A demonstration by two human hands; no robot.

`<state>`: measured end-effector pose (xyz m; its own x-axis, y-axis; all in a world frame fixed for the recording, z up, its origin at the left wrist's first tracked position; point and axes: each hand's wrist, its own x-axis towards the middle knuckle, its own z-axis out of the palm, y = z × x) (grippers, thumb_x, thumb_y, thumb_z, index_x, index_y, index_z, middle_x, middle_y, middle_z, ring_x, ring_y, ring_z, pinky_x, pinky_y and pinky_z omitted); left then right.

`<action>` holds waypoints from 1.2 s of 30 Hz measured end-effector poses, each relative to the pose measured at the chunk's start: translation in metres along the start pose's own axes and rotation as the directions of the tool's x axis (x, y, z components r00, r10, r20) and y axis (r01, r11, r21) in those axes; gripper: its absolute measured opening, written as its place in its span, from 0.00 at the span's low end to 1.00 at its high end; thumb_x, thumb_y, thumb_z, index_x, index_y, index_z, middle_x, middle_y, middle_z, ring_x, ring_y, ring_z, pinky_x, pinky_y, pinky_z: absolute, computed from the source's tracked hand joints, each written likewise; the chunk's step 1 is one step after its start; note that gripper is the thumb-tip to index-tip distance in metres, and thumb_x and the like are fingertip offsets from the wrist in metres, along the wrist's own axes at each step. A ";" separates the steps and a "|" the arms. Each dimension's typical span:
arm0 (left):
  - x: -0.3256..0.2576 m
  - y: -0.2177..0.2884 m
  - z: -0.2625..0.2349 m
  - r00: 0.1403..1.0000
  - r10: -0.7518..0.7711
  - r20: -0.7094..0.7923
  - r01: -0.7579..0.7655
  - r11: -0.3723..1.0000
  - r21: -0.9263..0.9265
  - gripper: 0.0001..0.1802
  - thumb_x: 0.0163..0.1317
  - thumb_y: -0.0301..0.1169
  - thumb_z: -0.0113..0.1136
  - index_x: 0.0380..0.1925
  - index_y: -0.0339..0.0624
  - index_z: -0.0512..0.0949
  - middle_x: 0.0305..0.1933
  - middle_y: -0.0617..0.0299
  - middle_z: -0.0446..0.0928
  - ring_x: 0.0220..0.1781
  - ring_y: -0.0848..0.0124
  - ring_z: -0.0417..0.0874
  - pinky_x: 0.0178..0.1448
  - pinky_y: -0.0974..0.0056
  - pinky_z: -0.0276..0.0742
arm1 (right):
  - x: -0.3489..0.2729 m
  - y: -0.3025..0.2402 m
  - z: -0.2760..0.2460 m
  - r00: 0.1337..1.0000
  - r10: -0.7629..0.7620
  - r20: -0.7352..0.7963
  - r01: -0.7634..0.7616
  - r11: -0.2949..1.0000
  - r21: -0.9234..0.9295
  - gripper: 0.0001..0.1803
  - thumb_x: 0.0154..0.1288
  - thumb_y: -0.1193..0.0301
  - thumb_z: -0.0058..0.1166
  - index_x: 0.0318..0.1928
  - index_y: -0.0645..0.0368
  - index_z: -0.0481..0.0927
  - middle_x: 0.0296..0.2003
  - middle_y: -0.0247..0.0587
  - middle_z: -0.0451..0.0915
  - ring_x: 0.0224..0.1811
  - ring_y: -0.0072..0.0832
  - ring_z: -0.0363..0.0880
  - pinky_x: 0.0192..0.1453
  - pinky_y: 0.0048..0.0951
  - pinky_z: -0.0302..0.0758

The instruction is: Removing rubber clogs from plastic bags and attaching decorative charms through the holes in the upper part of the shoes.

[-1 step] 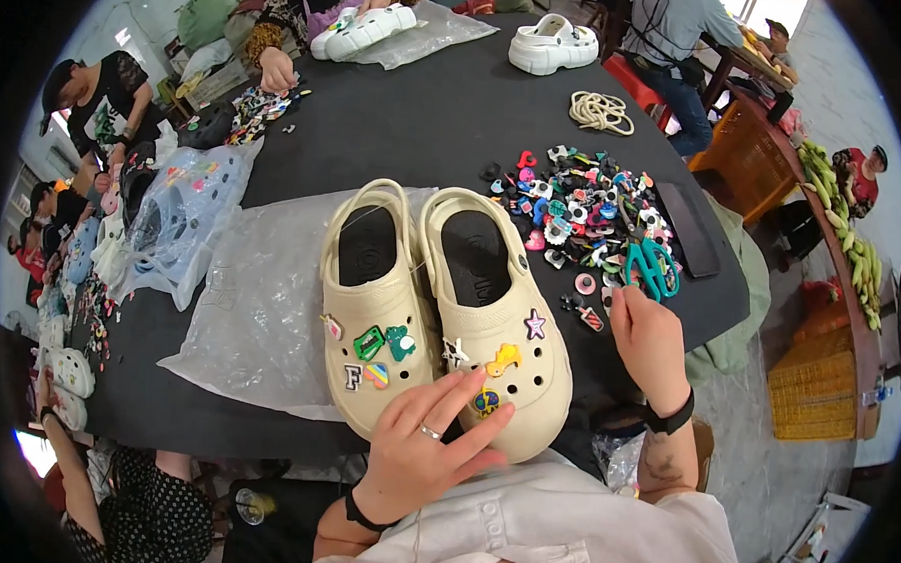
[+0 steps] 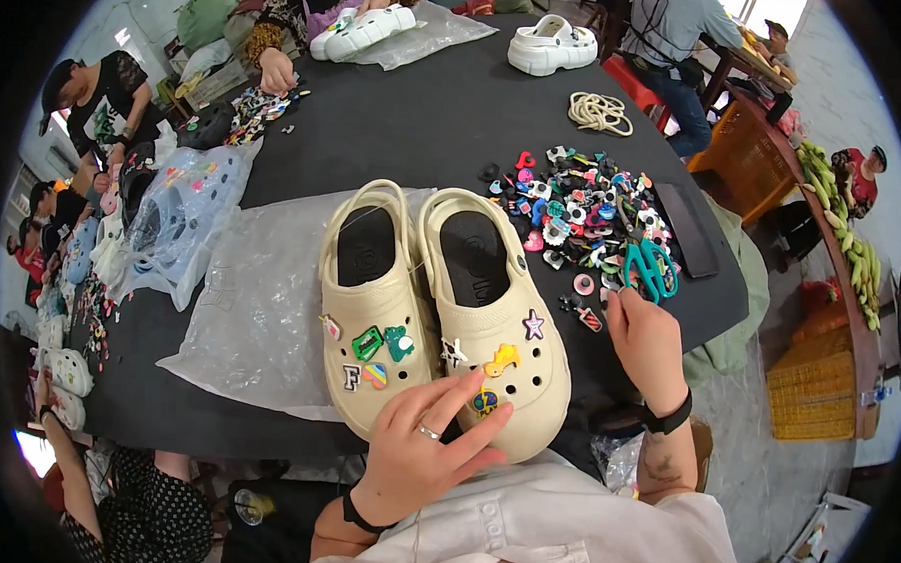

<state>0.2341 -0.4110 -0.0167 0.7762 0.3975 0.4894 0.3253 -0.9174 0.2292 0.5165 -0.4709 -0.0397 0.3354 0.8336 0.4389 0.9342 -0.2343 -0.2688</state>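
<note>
- While the left hand lies over the toe of the right clog, the right hand stands apart, to the right of the clog and near the charm pile; the left is thus the nearer hand, in contact.
- Position: the right clog rests sole down on the table, directly in front of the body, just beside the left clog.
- Long axis: it runs away from the person, toe near and heel far, with the heel leaning slightly left. The left fingers reach it from the near left, pointing forward and to the right, across that axis.
- Round charm: it sits near the toe, between two of the left fingers. The yellow charm lies just beyond the fingertips; the star charm lies farther along, to the right.
- Left fingers: spread and released, laid on the clog without closing round it.
- Right fingers: thumb and forefinger come together just short of the scissors; whether anything is pinched there cannot be told.
- Compared with the earlier frame: clogs, charms and both hands keep the same arrangement; only a very slight shift of the whole view appears.
</note>
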 end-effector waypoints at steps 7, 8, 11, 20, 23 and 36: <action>0.020 0.008 0.009 0.963 -0.233 -0.137 0.217 0.969 -0.121 0.30 0.46 0.47 0.75 0.34 0.37 0.70 0.35 0.55 0.68 0.38 0.55 0.72 0.42 0.54 0.69 | -0.012 0.006 0.012 0.998 -0.025 0.058 0.027 0.999 -0.039 0.15 0.67 0.65 0.57 0.25 0.58 0.72 0.15 0.44 0.73 0.19 0.43 0.76 0.22 0.40 0.71; 0.022 0.009 0.009 0.961 -0.220 -0.169 0.201 0.972 -0.122 0.30 0.46 0.47 0.75 0.34 0.37 0.70 0.35 0.55 0.68 0.38 0.55 0.72 0.42 0.54 0.69 | -0.012 0.003 0.010 0.997 -0.008 0.077 0.009 1.000 -0.018 0.15 0.67 0.65 0.58 0.25 0.59 0.72 0.16 0.44 0.73 0.20 0.43 0.76 0.23 0.40 0.70; 0.025 0.010 0.011 0.957 -0.253 -0.138 0.244 0.966 -0.079 0.29 0.47 0.49 0.75 0.29 0.39 0.68 0.32 0.55 0.66 0.35 0.56 0.69 0.39 0.55 0.67 | -0.014 -0.010 -0.002 0.996 0.027 0.086 -0.036 0.995 0.097 0.16 0.66 0.64 0.59 0.25 0.59 0.71 0.18 0.44 0.73 0.21 0.43 0.75 0.24 0.40 0.69; 0.023 0.011 0.013 0.952 -0.296 -0.077 0.303 0.947 0.111 0.25 0.50 0.52 0.69 0.21 0.47 0.67 0.25 0.64 0.64 0.33 0.64 0.67 0.45 0.57 0.55 | -0.020 -0.067 -0.025 0.864 -0.503 -0.001 0.409 0.702 0.584 0.30 0.42 0.47 0.73 0.28 0.56 0.70 0.25 0.36 0.68 0.26 0.36 0.67 0.29 0.33 0.66; 0.022 0.007 0.016 0.966 -0.249 -0.069 0.255 0.960 0.113 0.22 0.52 0.49 0.68 0.23 0.46 0.70 0.23 0.65 0.66 0.31 0.65 0.69 0.40 0.56 0.55 | -0.018 -0.078 -0.018 0.840 -0.542 0.035 0.439 0.716 0.542 0.33 0.42 0.44 0.72 0.30 0.57 0.70 0.29 0.39 0.69 0.31 0.36 0.69 0.35 0.33 0.68; 0.026 0.000 0.010 0.999 -0.010 -0.042 0.007 0.997 -0.072 0.12 0.45 0.20 0.66 0.23 0.38 0.69 0.25 0.56 0.66 0.29 0.59 0.70 0.33 0.60 0.71 | -0.019 -0.074 -0.011 0.851 -0.525 0.020 0.413 0.692 0.592 0.29 0.43 0.48 0.73 0.27 0.54 0.69 0.28 0.36 0.69 0.30 0.34 0.68 0.34 0.32 0.66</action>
<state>0.2599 -0.4013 -0.0126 0.7495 0.4069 0.5221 0.2906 -0.9110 0.2927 0.4424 -0.4751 -0.0191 -0.2075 0.8423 0.4975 0.7135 0.4783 -0.5120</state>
